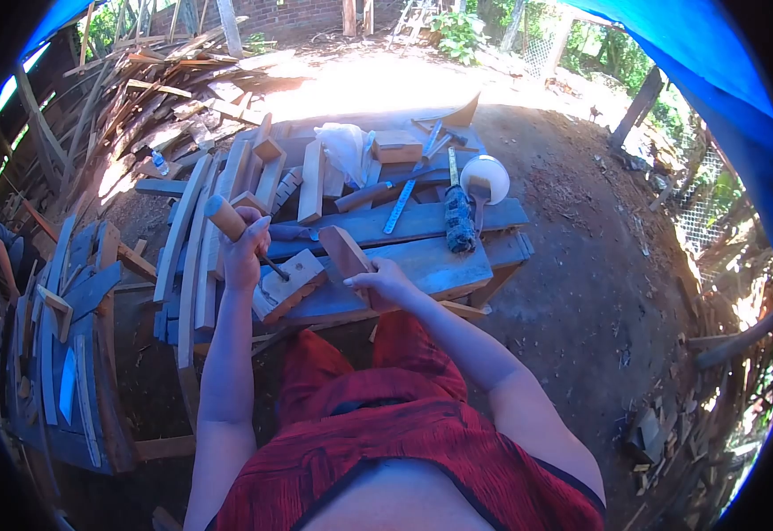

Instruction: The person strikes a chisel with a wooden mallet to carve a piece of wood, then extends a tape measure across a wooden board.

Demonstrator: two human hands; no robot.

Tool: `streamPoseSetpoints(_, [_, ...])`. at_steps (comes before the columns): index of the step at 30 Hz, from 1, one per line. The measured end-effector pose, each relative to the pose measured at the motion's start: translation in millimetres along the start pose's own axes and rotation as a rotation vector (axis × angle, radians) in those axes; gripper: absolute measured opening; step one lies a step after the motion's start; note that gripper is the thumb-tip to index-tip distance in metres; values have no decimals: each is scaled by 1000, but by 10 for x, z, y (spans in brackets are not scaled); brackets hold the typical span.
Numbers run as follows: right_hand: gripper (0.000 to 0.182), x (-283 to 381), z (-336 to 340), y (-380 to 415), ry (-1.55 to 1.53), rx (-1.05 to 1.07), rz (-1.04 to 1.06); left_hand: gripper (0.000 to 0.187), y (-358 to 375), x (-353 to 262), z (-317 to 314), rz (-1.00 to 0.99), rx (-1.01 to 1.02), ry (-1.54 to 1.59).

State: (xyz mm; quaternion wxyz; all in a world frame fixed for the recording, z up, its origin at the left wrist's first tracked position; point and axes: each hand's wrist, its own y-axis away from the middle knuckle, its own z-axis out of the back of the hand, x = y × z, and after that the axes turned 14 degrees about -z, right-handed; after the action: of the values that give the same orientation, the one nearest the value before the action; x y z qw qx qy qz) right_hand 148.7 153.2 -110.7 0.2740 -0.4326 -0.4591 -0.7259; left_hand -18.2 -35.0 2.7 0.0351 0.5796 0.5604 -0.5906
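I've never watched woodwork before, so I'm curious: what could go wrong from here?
The holed wood block could shift, with no clamp visible on it. If swung, the wooden piece in the right hand might strike the left hand around the tool handle. The dark-wrapped tool lying nearby could get knocked off the planks.

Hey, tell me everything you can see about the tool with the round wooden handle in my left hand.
The slim tool with a tan, cylindrical wooden handle slants from upper left down to lower right in the view. The handle ends bluntly; the thin, dark shaft looks like metal. Your left hand grips it, leaving the handle's upper end bare. The shaft's lower end meets the pale brown wooden block in view, though whether it sits inside a hole there is unclear.
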Motion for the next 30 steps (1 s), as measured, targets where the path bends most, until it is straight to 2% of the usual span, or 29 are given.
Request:
streamPoseSetpoints(13, [44,6,0,44,-112,48,5,15,1,15,55,24,-21,60])
streamPoseSetpoints(30, [48,-13,-3,45,-139,55,-4,15,54,-14,117,12,-26,69])
